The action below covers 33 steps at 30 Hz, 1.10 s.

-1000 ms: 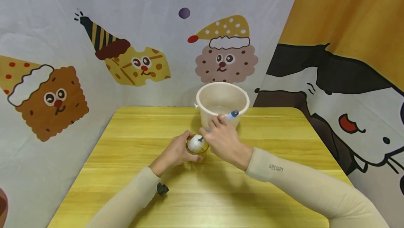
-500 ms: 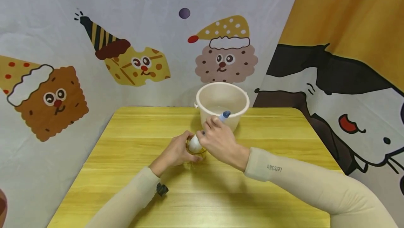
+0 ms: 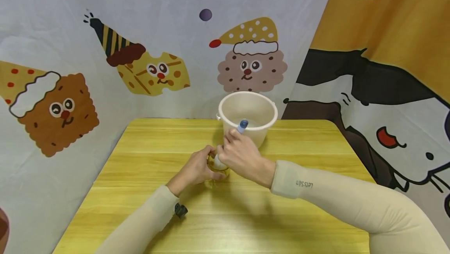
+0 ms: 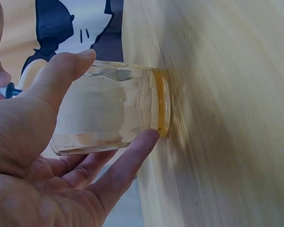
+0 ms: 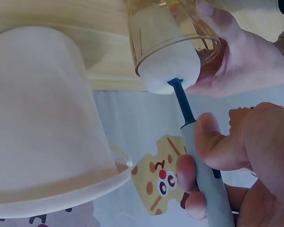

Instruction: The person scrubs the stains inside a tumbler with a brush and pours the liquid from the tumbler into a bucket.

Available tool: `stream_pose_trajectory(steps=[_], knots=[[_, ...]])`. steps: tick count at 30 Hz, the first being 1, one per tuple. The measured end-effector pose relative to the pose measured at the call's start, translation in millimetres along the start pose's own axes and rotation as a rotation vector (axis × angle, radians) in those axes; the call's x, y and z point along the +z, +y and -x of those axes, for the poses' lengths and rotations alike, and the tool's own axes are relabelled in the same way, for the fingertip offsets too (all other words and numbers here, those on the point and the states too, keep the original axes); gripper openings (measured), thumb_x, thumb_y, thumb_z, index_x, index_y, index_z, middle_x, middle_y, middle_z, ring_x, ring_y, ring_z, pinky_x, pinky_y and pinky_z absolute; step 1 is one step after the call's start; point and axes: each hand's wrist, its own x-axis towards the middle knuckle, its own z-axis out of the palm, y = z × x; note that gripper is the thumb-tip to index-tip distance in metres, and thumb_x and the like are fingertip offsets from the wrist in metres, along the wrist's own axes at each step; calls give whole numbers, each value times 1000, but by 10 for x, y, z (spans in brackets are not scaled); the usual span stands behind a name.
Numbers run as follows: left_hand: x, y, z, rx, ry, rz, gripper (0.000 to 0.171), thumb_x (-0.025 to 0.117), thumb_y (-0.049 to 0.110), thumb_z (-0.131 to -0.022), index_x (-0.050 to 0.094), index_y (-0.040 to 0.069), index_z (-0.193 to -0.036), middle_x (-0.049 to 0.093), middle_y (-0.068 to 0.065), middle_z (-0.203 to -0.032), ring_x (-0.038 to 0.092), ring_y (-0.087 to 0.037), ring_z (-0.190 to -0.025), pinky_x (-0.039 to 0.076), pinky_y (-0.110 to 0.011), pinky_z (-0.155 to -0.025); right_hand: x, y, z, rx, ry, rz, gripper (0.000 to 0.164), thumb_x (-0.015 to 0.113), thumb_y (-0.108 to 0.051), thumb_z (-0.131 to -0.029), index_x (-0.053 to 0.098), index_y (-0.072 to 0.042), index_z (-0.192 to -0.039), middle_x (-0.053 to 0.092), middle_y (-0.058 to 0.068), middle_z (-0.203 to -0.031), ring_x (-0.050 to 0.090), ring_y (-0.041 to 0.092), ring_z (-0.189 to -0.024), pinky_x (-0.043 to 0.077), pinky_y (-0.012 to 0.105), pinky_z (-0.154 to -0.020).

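Observation:
An amber-tinted clear glass (image 4: 104,109) stands with its base at the wooden tabletop. My left hand (image 3: 197,168) grips it around the side, thumb on one side and fingers on the other. Inside the glass sits the white sponge head (image 5: 170,66) of a cup brush, filling most of the mouth in the right wrist view. My right hand (image 3: 242,154) holds the brush by its pale blue handle (image 5: 206,175), tilted over the glass. The handle's dark blue end (image 3: 243,123) sticks up past my fist. In the head view my right fingers partly cover the sponge.
Just behind my hands, a cream bucket (image 3: 230,131) stands at the back of the wooden table (image 3: 158,136), with what looks like shallow water inside. A cartoon-printed cloth (image 3: 175,15) hangs behind the table. A small black device (image 3: 181,210) shows at my left wrist.
My right hand has shifted left and tipped the brush handle more upright, so its end moved left. The sponge is now more covered by my fingers. My left hand and the glass stay put.

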Motion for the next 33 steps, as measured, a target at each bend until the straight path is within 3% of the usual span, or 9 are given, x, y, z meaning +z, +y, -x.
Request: stream_pose_trajectory(steps=[16,33], knots=[[-4,22,-7,-28,-10,-19,82,111,39,-81,66,9,-142,77,-10,-140,72,-23,-115,65,-45,-99,-73,117,-104,-65,-157,-21,29,103,-34,-88,89,-32,-114,91,-4,-113,75,22,-125,45,37,-111],[4,18,-2,-35,-11,39,79,111,34,-81,67,10,-142,78,-10,-141,73,-23,-112,65,-46,-99,-10,279,-144,-2,-200,-245,10,96,-21,-96,89,-25,-101,90,2,-103,73,23,-105,42,42,-104]])
